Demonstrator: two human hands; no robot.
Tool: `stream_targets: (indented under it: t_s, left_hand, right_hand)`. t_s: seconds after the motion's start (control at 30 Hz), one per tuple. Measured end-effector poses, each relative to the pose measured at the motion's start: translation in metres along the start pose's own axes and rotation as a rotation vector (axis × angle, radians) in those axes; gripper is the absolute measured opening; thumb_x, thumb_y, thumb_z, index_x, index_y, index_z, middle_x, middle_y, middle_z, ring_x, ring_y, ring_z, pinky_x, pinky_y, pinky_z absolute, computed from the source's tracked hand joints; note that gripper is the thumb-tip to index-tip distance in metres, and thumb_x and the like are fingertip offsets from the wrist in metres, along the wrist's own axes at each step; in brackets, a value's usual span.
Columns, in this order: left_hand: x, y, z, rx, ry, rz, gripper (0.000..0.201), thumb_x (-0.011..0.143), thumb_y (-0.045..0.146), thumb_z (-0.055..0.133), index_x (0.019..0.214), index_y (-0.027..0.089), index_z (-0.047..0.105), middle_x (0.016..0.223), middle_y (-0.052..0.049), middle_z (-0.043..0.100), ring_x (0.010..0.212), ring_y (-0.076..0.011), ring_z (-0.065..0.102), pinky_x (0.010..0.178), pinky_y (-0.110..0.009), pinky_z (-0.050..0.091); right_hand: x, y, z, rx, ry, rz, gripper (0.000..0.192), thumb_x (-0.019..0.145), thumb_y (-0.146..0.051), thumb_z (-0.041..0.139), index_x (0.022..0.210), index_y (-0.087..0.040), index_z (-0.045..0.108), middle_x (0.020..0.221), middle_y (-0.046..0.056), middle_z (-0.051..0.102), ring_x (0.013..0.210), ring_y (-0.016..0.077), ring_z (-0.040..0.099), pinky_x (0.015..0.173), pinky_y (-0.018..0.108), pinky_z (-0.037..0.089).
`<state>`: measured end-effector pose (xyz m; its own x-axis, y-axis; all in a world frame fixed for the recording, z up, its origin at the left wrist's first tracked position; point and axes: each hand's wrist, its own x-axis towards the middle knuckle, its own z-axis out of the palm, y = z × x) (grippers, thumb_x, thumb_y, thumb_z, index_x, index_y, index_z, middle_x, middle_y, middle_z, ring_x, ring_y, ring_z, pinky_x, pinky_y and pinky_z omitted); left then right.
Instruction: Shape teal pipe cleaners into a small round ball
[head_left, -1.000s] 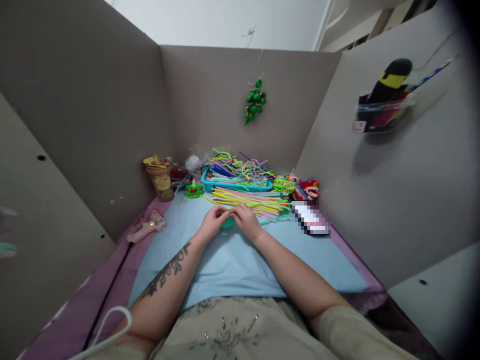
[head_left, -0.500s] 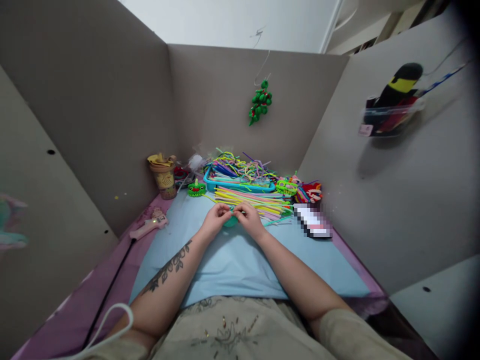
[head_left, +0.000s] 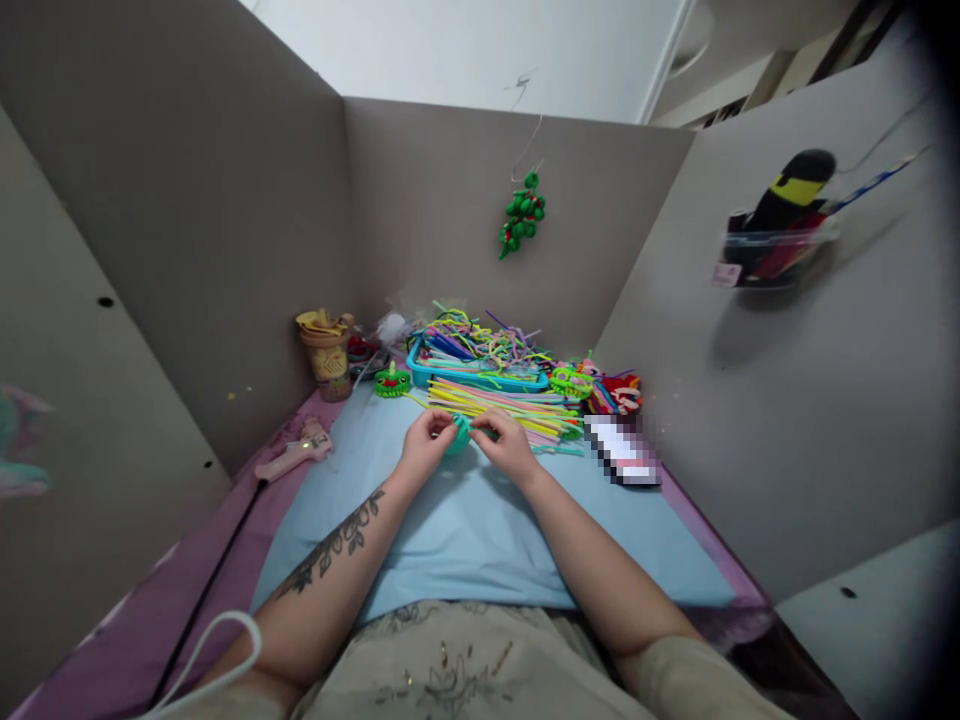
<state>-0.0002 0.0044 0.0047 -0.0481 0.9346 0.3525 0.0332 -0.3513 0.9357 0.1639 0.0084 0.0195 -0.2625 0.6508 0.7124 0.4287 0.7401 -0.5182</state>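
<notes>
Small teal piece (head_left: pixel 458 436), seemingly curled, between fingers

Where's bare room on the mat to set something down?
Free: blue mat between both forearms, and its left part between left hand and glue gun. Crowded: the back, with the pipe cleaners, blue tray and cup.

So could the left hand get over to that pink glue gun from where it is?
Probably yes. The left hand is busy pinching the teal piece, but only bare blue mat lies between it and the glue gun.
</notes>
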Motion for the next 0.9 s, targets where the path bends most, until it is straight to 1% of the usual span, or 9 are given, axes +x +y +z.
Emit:
stream_targets:
  t_s: [0.17, 0.27, 0.43, 0.63, 0.77, 0.9]
  left_hand:
    - [-0.002, 0.001, 0.000, 0.085, -0.004, 0.047, 0.013, 0.071, 0.026, 0.060, 0.078, 0.015, 0.056, 0.071, 0.001, 0.057, 0.064, -0.0099, 0.052, 0.059, -0.020, 0.042]
    - [-0.004, 0.002, 0.000, 0.123, 0.008, 0.055, 0.011, 0.072, 0.025, 0.059, 0.078, 0.015, 0.056, 0.072, 0.000, 0.057, 0.064, -0.0098, 0.052, 0.059, -0.020, 0.042]
    - [-0.007, 0.007, 0.001, 0.167, 0.013, 0.096, 0.009, 0.073, 0.023, 0.057, 0.077, 0.015, 0.057, 0.074, 0.000, 0.060, 0.067, -0.0101, 0.054, 0.061, -0.020, 0.043]
    - [-0.010, 0.008, 0.002, 0.203, -0.011, 0.157, 0.007, 0.076, 0.022, 0.054, 0.076, 0.016, 0.057, 0.074, 0.000, 0.059, 0.068, -0.0101, 0.055, 0.060, -0.019, 0.042]
    - [-0.012, 0.010, 0.003, 0.216, -0.027, 0.173, 0.007, 0.077, 0.022, 0.054, 0.077, 0.016, 0.057, 0.075, 0.000, 0.060, 0.069, -0.0103, 0.055, 0.060, -0.019, 0.042]
    - [-0.013, 0.011, 0.004, 0.201, -0.038, 0.163, 0.007, 0.077, 0.023, 0.055, 0.078, 0.016, 0.057, 0.076, -0.001, 0.060, 0.069, -0.0104, 0.055, 0.060, -0.020, 0.042]
  right_hand:
    - [-0.003, 0.006, 0.000, -0.098, -0.014, -0.098, 0.007, 0.082, -0.023, 0.055, 0.084, -0.020, 0.062, 0.077, 0.004, 0.063, 0.076, 0.0168, 0.057, 0.070, 0.029, 0.046]
    - [-0.004, 0.009, -0.001, -0.160, -0.017, -0.119, 0.009, 0.085, -0.023, 0.053, 0.084, -0.020, 0.061, 0.078, 0.005, 0.062, 0.077, 0.0173, 0.057, 0.071, 0.029, 0.046]
    - [-0.004, 0.009, 0.000, -0.240, -0.006, -0.110, 0.011, 0.086, -0.023, 0.050, 0.083, -0.019, 0.059, 0.077, 0.005, 0.061, 0.077, 0.0174, 0.057, 0.071, 0.029, 0.045]
    - [-0.004, 0.008, 0.000, -0.311, 0.064, -0.064, 0.010, 0.085, -0.021, 0.049, 0.080, -0.019, 0.058, 0.076, 0.004, 0.061, 0.075, 0.0164, 0.057, 0.067, 0.027, 0.044]
    - [-0.004, 0.008, 0.000, -0.368, 0.094, -0.022, 0.010, 0.085, -0.020, 0.048, 0.080, -0.019, 0.057, 0.076, 0.004, 0.061, 0.071, 0.0154, 0.056, 0.063, 0.025, 0.042]
    - [-0.005, 0.011, 0.002, -0.441, 0.113, -0.013, 0.011, 0.085, -0.019, 0.046, 0.081, -0.018, 0.056, 0.076, 0.004, 0.060, 0.071, 0.0163, 0.055, 0.062, 0.025, 0.040]
